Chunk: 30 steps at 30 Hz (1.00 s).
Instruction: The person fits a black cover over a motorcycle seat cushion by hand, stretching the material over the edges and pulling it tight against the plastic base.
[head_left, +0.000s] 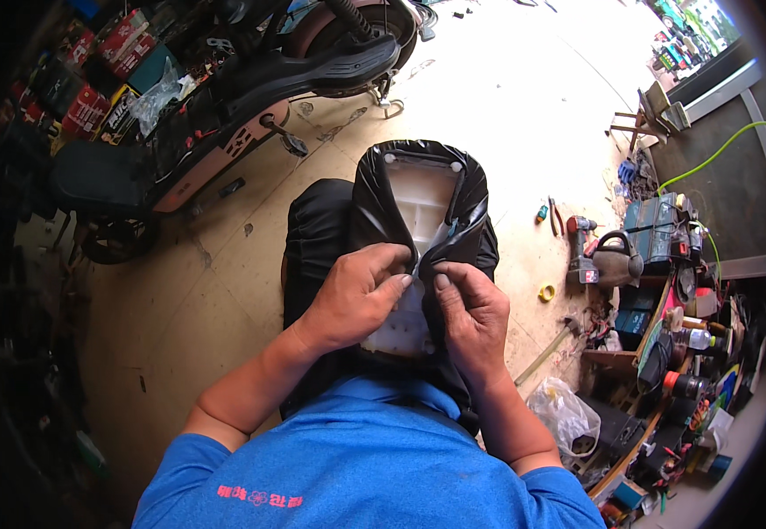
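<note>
An upturned scooter seat (418, 207) rests on the person's lap, its white moulded plastic base facing up and a glossy black cover (374, 189) wrapped around its rim. The left hand (361, 295) and the right hand (471, 313) meet near the middle of the base, each pinching a fold of the cover between thumb and fingertips, both grips closed on the sheet. The cover looks thin, limp and slick, likely vinyl; it wrinkles where pulled, so a firm pinch close to the edge seems the surest hold. The base looks rigid and ribbed, probably light but bulky, best steadied by its rim. A black scooter (224, 106) stands on the pale tiled floor (224, 291) to the left; a cluttered shelf (665, 353) of tools sits to the right.
</note>
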### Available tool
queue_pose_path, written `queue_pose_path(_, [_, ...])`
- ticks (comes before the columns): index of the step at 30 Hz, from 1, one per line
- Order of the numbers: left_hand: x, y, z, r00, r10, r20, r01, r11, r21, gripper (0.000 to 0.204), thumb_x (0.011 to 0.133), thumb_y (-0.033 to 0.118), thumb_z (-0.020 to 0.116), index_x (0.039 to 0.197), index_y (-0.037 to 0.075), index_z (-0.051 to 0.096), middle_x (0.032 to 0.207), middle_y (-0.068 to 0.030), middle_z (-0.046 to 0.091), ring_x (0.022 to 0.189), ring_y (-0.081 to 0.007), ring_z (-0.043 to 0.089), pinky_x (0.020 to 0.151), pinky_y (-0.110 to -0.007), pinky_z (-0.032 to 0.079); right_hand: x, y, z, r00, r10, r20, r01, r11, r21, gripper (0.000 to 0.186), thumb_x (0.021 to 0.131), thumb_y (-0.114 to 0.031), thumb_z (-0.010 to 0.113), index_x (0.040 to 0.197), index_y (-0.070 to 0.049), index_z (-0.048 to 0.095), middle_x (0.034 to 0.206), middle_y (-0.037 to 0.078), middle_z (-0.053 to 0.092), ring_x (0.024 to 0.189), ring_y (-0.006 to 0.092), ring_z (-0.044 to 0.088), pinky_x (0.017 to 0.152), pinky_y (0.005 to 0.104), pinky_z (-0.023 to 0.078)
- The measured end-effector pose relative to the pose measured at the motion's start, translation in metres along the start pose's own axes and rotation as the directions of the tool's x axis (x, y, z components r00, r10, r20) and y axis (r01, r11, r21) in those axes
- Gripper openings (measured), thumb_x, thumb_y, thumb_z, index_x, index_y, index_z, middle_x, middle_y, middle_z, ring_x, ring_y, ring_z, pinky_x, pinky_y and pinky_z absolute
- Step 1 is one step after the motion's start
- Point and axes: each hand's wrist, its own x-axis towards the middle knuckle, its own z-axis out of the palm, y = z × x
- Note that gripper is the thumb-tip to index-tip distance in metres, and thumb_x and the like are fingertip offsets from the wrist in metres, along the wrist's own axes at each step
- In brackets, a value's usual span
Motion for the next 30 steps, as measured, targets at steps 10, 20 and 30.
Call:
queue_pose_path(10, [-0.009, 0.005, 0.005, 0.999, -0.053, -0.008, 0.050, 0.980, -0.192, 0.031, 0.108, 0.005, 0.068, 0.138, 0.003, 0.062, 0.106, -0.0018, 0.072, 0.078, -0.0054, 0.066, 0.066, -0.023, 0.055, -0.001, 0.004, -0.003, 0.996, -0.079, 0.038, 0.083, 0.990, -0.116, 0.011, 0.106, -0.001, 0.071, 0.115, 0.003, 0.075, 0.096, 0.015, 0.077, 0.083, 0.0217, 0.073, 0.078, 0.0342, 0.059])
queue_pose_path(20, [0.001, 0.006, 0.002, 0.999, 0.054, -0.008, -0.054, 0.999, -0.002, 0.035, 0.101, 0.017, 0.084, 0.127, -0.001, 0.071, 0.094, 0.0010, 0.070, 0.073, -0.0014, 0.057, 0.064, -0.022, 0.048, -0.002, 0.001, 0.000, 0.995, -0.091, 0.051, 0.097, 0.988, -0.124, 0.013, 0.104, -0.002, 0.074, 0.116, 0.002, 0.075, 0.101, 0.018, 0.079, 0.091, 0.0281, 0.079, 0.083, 0.0369, 0.061])
queue_pose_path(30, [0.008, -0.004, 0.007, 0.997, 0.065, -0.047, -0.066, 0.998, -0.009, 0.019, 0.105, 0.017, 0.078, 0.109, 0.000, 0.070, 0.085, -0.0023, 0.071, 0.068, -0.0051, 0.062, 0.062, -0.025, 0.051, -0.003, 0.009, 0.007, 0.992, -0.122, 0.028, 0.123, 0.990, -0.070, 0.021, 0.104, 0.000, 0.074, 0.124, 0.002, 0.069, 0.105, 0.015, 0.080, 0.094, 0.0231, 0.080, 0.085, 0.0345, 0.062])
